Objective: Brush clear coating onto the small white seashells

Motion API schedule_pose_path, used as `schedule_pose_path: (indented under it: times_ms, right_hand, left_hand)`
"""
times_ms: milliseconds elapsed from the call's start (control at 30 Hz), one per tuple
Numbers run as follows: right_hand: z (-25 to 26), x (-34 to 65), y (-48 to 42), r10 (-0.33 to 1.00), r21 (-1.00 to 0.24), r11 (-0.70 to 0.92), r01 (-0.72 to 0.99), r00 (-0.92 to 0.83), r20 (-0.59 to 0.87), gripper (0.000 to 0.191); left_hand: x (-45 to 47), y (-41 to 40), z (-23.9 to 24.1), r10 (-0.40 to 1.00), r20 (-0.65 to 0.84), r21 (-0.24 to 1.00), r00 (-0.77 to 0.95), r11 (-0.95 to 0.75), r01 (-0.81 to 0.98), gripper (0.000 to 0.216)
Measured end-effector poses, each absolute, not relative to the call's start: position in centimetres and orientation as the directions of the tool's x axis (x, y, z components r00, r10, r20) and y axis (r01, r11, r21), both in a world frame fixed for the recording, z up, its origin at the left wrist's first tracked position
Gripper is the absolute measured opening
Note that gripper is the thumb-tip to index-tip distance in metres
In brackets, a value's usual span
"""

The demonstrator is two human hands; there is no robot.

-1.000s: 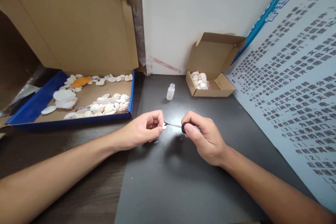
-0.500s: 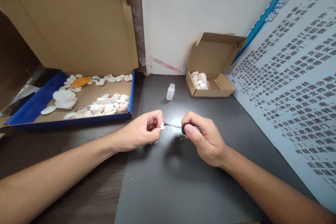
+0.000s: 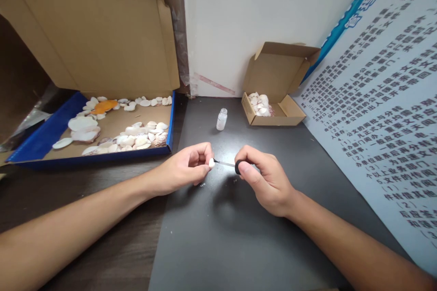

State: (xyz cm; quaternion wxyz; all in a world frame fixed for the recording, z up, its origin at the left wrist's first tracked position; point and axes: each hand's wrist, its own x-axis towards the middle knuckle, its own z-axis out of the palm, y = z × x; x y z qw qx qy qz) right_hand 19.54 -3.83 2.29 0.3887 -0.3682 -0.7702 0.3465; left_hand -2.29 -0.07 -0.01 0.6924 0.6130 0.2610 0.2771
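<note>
My left hand [image 3: 187, 170] pinches a small white shell [image 3: 211, 163] between thumb and fingertips, just above the dark mat [image 3: 239, 227]. My right hand [image 3: 264, 179] grips the black cap of a thin brush [image 3: 235, 166], and the brush tip touches the shell. Behind the hands stands a small open glass bottle [image 3: 221, 119] holding a whitish liquid.
A large open cardboard box with a blue rim [image 3: 41, 145] holds several shells at the left. A small open carton [image 3: 283, 116] with more shells sits at the back right. A printed poster [image 3: 385, 113] leans along the right; a white wall stands behind.
Almost nothing: the brush tip and my right hand shifted a few pixels left against the shell; the left hand stays put.
</note>
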Motion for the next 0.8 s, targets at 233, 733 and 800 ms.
schedule_pose_path:
  times_ms: [233, 733, 800]
  right_hand:
    - [2.23, 19.54, -3.96, 0.838, -0.822, 0.482, 0.304, -0.433, 0.332, 0.023]
    - [2.35, 19.68, -3.97, 0.841, -0.832, 0.487, 0.266, -0.401, 0.364, 0.026]
    - [2.4, 19.62, -3.88, 0.847, -0.829, 0.479, 0.289, -0.401, 0.349, 0.025]
  left_hand:
    - [-2.47, 0.04, -0.25, 0.697, -0.011, 0.991, 0.717, 0.104, -0.086, 0.03]
    - [-2.24, 0.02, 0.19, 0.736, -0.1, 0.982, 0.669, 0.181, -0.052, 0.032]
    - [-2.21, 0.01, 0.23, 0.738, -0.104, 0.98, 0.667, 0.192, -0.06, 0.032]
